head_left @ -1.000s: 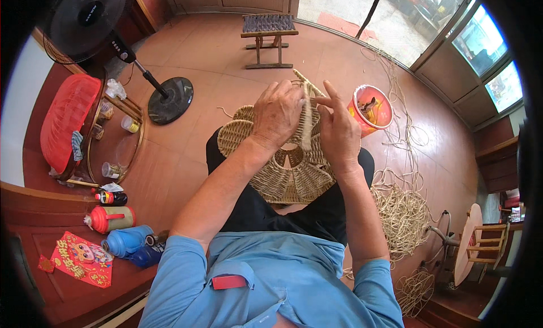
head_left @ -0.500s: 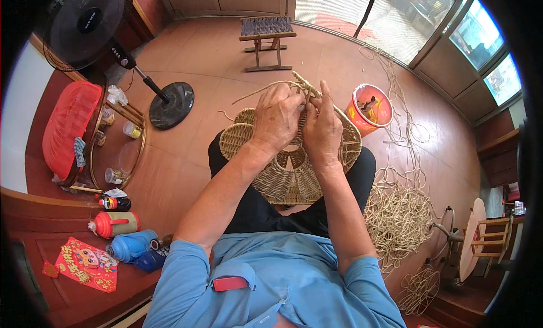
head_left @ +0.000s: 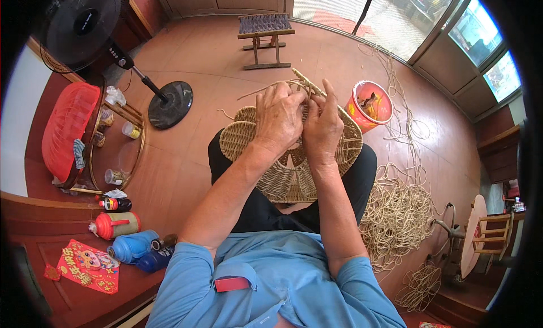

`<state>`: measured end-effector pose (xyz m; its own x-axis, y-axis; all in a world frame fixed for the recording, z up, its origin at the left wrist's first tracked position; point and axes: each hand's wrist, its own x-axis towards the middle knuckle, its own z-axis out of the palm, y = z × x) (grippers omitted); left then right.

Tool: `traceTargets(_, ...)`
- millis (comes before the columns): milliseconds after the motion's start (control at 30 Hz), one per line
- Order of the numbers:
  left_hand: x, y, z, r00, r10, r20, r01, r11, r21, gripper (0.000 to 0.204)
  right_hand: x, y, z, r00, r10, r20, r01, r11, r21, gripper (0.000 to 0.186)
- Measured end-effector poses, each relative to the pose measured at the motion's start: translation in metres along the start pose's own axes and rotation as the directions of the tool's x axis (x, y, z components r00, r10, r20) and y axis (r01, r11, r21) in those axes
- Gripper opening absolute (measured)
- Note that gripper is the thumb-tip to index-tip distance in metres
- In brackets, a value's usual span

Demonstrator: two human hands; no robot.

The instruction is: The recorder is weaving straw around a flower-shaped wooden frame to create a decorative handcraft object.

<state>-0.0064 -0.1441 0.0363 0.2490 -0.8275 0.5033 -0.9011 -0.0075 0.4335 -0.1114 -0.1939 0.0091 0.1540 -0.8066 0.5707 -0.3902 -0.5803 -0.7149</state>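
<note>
A woven straw-coloured basket (head_left: 283, 178) rests on my lap between my knees, with an opening near its middle. At its far rim, my left hand (head_left: 280, 116) is closed, its fingers pinching a strand of cord by the edge. Close beside it, my right hand (head_left: 322, 124) grips the rim and cord, thumb and fingers bent inward. Between the fingertips the exact strand is partly hidden. A loose cord end (head_left: 249, 93) sticks out to the left past my left hand. The braided edge (head_left: 308, 80) rises beyond my fingers.
To the right lie a large heap of cord (head_left: 396, 215) and a smaller coil (head_left: 419, 287). A red bucket (head_left: 370, 108) stands ahead right, a low stool (head_left: 266, 39) ahead. Leftward are a standing fan (head_left: 169, 104), a glass-topped table (head_left: 121, 152) and flasks (head_left: 133, 246).
Both hands stay at the basket's far rim, with small finger shifts. The loose cord end on the left has dipped slightly, and the view has shifted a little.
</note>
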Motion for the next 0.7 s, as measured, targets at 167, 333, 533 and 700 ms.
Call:
traceTargets(167, -0.003, 0.002, 0.0, 0.999, -0.035, -0.037, 0.033, 0.998, -0.048, 0.015, 0.001, -0.003, 0.0, 0.995, 0.097, -0.038, -0.091, 0.987, 0.131, 0.059)
traceTargets(333, -0.006, 0.003, 0.001, 0.997, -0.052, -0.048, 0.05, 0.998, -0.048, 0.013, -0.002, -0.006, 0.001, 0.987, 0.133, -0.092, -0.12, 0.984, 0.134, 0.057)
traceTargets(533, -0.007, 0.0, 0.006, 0.995, -0.043, -0.091, 0.038, 0.997, -0.06, 0.012, -0.014, 0.012, 0.013, 0.966, 0.234, -0.109, -0.149, 0.85, 0.505, 0.043)
traceTargets(700, -0.008, -0.004, 0.005, 0.995, -0.035, -0.091, 0.03, 0.998, -0.06, 0.014, -0.01, 0.003, -0.013, 0.878, 0.344, 0.333, -0.461, 0.417, 0.783, 0.026)
